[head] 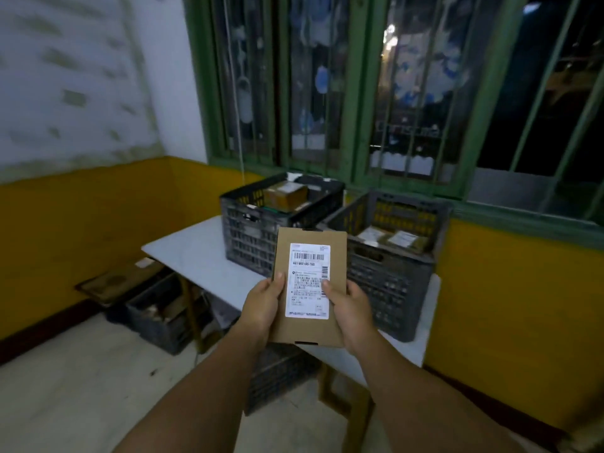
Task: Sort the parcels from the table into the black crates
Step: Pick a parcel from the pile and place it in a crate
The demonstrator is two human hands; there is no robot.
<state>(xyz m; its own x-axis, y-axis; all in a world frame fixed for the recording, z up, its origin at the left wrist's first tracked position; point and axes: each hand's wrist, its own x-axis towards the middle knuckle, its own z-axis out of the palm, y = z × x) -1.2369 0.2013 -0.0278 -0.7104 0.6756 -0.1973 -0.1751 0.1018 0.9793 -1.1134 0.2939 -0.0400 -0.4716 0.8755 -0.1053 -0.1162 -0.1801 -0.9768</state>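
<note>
I hold a flat brown cardboard parcel [310, 237] with a white shipping label facing me, upright in front of the table. My left hand [263, 305] grips its lower left edge, thumb on the front. My right hand [349, 310] grips the lower right edge, thumb on the label. Two black crates stand on the white table [196, 253]: the left crate [251, 237] holds a brown box, the right crate [395, 282] holds labelled parcels.
A third dark crate [160, 322] with cardboard sits on the floor to the left of the table. Another crate [277, 374] stands under the table. A green barred window [359, 93] runs behind the crates; yellow walls close the corner.
</note>
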